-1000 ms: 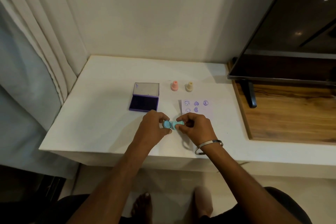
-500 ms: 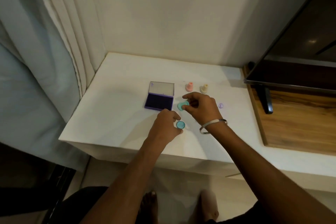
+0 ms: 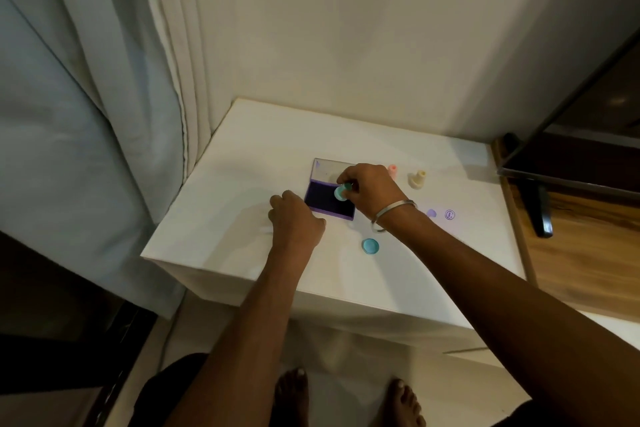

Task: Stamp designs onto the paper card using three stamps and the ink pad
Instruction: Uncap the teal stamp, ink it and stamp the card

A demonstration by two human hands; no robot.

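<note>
My right hand (image 3: 370, 192) holds a teal stamp (image 3: 341, 191) tilted over the dark pad of the open purple ink pad (image 3: 323, 199). My left hand (image 3: 296, 218) rests curled on the table, touching the ink pad's left front corner. The stamp's teal cap (image 3: 370, 246) lies on the table in front of my right wrist. A pink stamp (image 3: 392, 170) and a yellow stamp (image 3: 417, 179) stand upright behind my right hand. The paper card (image 3: 446, 215) shows purple prints; my right forearm hides most of it.
The white table (image 3: 242, 184) fills a corner, with a wall behind and curtains (image 3: 104, 97) to the left. A dark TV (image 3: 588, 135) on a stand sits on a wooden surface (image 3: 581, 253) at the right. My bare feet show below the table's front edge.
The cap came off the teal stamp and now lies on the table. My right hand carried the stamp left to the ink pad. My left hand moved to the pad's corner.
</note>
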